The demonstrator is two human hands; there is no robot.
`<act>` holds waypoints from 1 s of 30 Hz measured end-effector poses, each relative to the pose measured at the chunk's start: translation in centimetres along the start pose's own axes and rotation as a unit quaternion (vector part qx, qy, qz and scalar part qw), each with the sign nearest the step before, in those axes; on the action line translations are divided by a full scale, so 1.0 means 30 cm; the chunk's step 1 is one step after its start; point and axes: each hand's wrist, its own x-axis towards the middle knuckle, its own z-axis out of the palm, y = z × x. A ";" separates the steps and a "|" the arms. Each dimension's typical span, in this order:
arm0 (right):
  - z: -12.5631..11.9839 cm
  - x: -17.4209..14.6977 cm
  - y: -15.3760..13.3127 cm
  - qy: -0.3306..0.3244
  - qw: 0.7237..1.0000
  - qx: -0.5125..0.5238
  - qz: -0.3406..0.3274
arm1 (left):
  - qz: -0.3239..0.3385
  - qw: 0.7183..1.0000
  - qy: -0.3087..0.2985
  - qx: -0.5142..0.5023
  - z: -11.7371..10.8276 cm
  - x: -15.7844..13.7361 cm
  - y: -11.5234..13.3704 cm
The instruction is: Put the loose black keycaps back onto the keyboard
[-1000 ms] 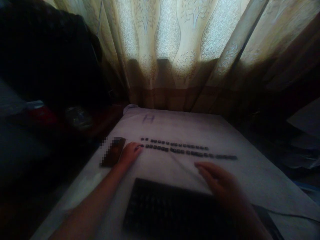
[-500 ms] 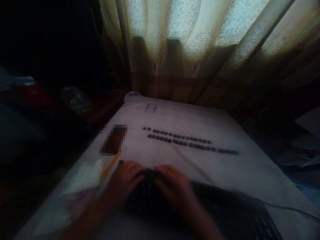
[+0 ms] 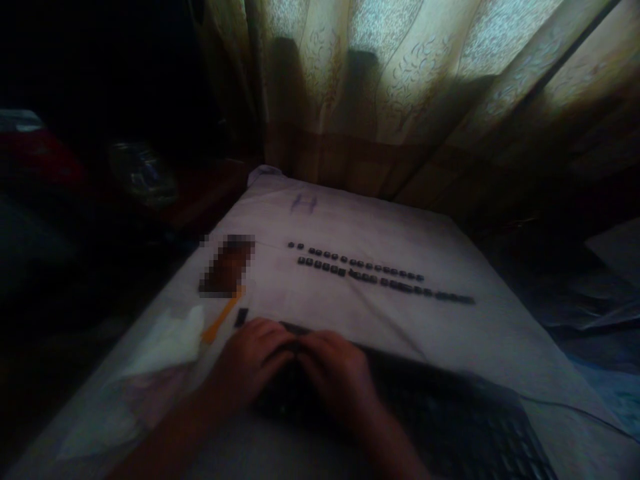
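"One pointer, from afar?"

"I judged a light, even touch best. Left of the keyboard [image 3: 430, 400] lay a crumpled pale sheet [image 3: 170, 337] and slim orange stick [image 3: 221, 317]. My left hand [image 3: 253, 353] and right hand [image 3: 335, 363] met over the keyboard's far-left corner, fingers bent; I couldn't make out whether they pinched anything."

"Beyond it?"

"Blocky dark keycaps [image 3: 361, 265] sat in rows."
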 end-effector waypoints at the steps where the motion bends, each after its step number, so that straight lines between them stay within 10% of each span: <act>1: -0.001 0.002 -0.003 -0.005 1.000 -0.002 0.000 | -0.001 1.000 0.000 -0.004 -0.001 0.000 0.000; 30: 0.060 0.075 -0.052 -0.067 0.988 -0.069 0.125 | -0.182 0.977 -0.091 -0.055 -0.032 -0.011 -0.084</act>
